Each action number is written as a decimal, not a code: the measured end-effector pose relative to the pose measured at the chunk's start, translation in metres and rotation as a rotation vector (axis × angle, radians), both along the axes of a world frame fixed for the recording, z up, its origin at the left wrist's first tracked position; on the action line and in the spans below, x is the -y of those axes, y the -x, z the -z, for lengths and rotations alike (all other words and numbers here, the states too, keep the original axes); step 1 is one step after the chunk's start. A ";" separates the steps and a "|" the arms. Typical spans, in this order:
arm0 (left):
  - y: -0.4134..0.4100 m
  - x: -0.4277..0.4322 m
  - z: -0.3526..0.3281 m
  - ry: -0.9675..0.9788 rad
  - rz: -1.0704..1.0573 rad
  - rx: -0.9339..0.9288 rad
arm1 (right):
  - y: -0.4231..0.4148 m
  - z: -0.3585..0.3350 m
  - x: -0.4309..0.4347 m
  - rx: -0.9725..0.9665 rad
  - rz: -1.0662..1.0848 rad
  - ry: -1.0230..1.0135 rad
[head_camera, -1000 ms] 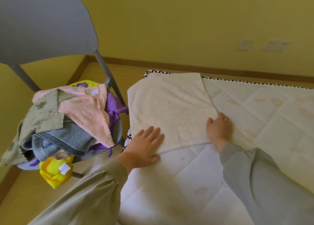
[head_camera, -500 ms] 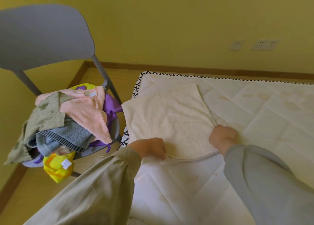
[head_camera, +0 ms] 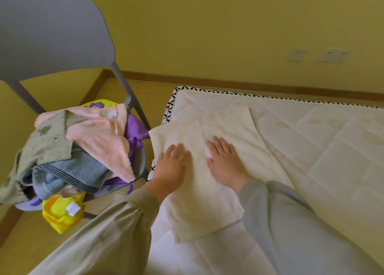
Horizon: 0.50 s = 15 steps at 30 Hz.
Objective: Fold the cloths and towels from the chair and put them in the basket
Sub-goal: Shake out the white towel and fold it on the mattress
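Both hands, left (head_camera: 171,166) and right (head_camera: 223,160), press flat, fingers spread, on the cream towel (head_camera: 207,202) at frame centre, smoothing a fold; probably another fold comes next.

Left hand (head_camera: 172,167) and right hand (head_camera: 224,162) lie flat, fingers straight.

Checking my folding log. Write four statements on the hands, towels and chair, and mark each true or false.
1. The left hand and right hand lie flat on the cream terry towel. True.
2. A pink fluffy towel lies in the pile on the grey plastic chair. True.
3. The cream towel lies on the chair. False: it lies on the white quilted mattress.
4. The left hand grips the yellow cloth. False: that cloth hangs off the chair seat, untouched.
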State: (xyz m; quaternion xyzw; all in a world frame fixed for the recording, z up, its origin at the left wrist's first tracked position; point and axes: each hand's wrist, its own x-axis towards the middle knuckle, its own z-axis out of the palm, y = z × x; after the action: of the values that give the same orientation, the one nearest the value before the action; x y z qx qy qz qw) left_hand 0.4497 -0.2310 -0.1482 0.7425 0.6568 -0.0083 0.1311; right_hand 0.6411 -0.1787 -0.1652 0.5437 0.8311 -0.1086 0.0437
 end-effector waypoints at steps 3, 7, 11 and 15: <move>0.001 -0.014 0.013 0.006 -0.086 -0.030 | -0.006 0.015 -0.001 -0.050 -0.034 -0.031; -0.002 -0.049 0.025 -0.041 -0.207 -0.042 | -0.009 0.023 -0.008 -0.062 -0.029 -0.066; -0.005 -0.052 0.041 -0.085 -0.188 -0.121 | 0.012 0.024 -0.032 -0.028 0.068 -0.080; -0.003 -0.054 0.046 -0.100 -0.181 -0.097 | 0.032 0.024 -0.062 -0.046 -0.059 -0.102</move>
State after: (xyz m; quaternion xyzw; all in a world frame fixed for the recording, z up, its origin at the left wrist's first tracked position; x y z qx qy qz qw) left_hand 0.4524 -0.1772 -0.1946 0.6844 0.7265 0.0005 0.0619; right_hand 0.6094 -0.1168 -0.1889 0.5180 0.8519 -0.0770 -0.0001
